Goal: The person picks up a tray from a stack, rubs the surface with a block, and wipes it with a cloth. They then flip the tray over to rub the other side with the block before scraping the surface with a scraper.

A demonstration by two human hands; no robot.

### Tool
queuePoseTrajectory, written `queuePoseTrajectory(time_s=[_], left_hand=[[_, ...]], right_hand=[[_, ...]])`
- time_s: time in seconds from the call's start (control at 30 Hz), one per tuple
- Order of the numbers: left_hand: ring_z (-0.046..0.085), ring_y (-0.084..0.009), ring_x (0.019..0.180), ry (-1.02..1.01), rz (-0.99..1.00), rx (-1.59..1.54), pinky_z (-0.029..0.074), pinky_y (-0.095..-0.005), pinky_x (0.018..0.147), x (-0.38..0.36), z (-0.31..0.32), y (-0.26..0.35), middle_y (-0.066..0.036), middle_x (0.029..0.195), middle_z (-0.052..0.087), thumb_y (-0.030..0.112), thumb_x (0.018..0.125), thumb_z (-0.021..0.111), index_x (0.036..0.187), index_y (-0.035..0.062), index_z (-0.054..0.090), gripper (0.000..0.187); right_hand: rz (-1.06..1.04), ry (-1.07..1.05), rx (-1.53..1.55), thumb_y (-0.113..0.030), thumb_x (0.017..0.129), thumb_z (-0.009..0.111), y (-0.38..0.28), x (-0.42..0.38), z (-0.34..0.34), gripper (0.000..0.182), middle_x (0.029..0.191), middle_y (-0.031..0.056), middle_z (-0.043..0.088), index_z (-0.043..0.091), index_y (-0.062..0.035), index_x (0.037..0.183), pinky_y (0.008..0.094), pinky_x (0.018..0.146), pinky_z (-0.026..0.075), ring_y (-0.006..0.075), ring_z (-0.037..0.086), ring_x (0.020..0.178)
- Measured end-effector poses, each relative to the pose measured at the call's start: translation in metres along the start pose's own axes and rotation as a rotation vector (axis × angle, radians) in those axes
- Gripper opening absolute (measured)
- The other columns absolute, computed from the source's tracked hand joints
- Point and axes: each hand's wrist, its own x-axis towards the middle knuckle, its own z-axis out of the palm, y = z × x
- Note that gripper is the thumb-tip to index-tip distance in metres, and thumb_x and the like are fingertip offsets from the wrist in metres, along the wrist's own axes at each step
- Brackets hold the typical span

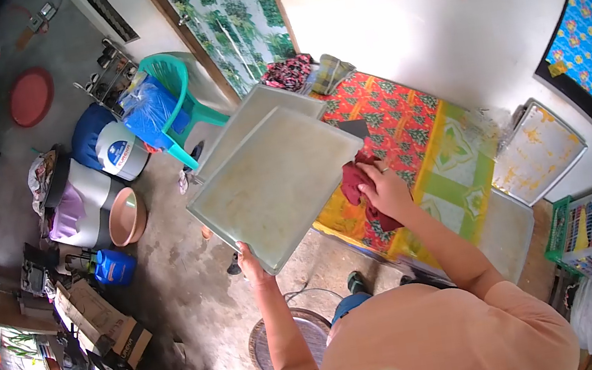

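Note:
A pale, translucent rectangular tray (pixel 277 184) is held up at a tilt in front of me. My left hand (pixel 252 263) grips its lower left edge, mostly with the thumb showing. At the tray's right corner, my right hand (pixel 387 190) is closed around a dark red cloth (pixel 354 182), which bunches against the rim and hangs below the fingers. Behind the raised tray is a second similar tray (pixel 283 101), largely covered by it. A table with a red and yellow patterned tablecloth (pixel 397 120) stands beyond my right hand.
A metal tray with orange patches (pixel 540 152) leans by the wall at right, near a plastic basket (pixel 585 222). A green chair (pixel 177 80) stands by the door. Left are a basin (pixel 126 216), a blue jug (pixel 112 267) and a cardboard box (pixel 98 318). A round stool (pixel 271 349) sits below me.

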Motion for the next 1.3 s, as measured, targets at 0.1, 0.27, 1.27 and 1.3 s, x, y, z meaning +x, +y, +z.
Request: queuePoseTrajectory(time_s=[0.1,0.27,1.27,1.3], left_hand=[[0.064,-0.0221,0.089,0.032,0.025,-0.006,0.055,-0.0347,0.076,0.048,-0.008,-0.003,-0.011,0.108,0.063,0.037,0.101,0.046,0.121,-0.0025,0.054,0.045],[0.061,-0.0217,0.094,0.149,0.126,0.102,0.051,-0.0347,0.08,0.124,-0.013,-0.022,-0.011,0.111,0.062,0.023,0.098,0.051,0.124,-0.0037,0.052,0.037],[0.065,-0.0395,0.09,0.134,0.048,1.698,0.052,-0.0476,0.08,0.19,0.033,0.003,-0.025,0.102,0.063,0.04,0.083,0.06,0.137,0.004,0.031,0.071],[0.063,-0.0409,0.096,0.179,0.072,1.69,0.051,-0.0489,0.084,0.185,0.033,-0.002,-0.024,0.104,0.062,0.036,0.084,0.06,0.138,0.0053,0.031,0.068]], right_hand=[[-0.08,-0.076,-0.013,-0.027,0.085,0.065,-0.02,0.015,0.026,0.047,0.117,0.0163,0.055,0.053,-0.0156,0.128,0.0457,0.079,0.051,0.0373,0.059,0.096],[-0.072,-0.258,-0.057,-0.027,0.085,0.065,-0.03,0.012,0.06,0.048,0.118,0.0152,0.053,0.052,-0.0162,0.13,0.0454,0.079,0.052,0.0362,0.058,0.1],[0.084,-0.298,-0.221,-0.033,0.086,0.064,0.002,-0.015,0.064,0.048,0.116,0.0145,0.056,0.054,-0.016,0.129,0.0458,0.076,0.053,0.0342,0.059,0.1],[0.09,-0.272,-0.253,-0.033,0.086,0.064,0.005,-0.013,0.056,0.048,0.117,0.0142,0.055,0.054,-0.016,0.129,0.0456,0.075,0.053,0.0339,0.059,0.1]])
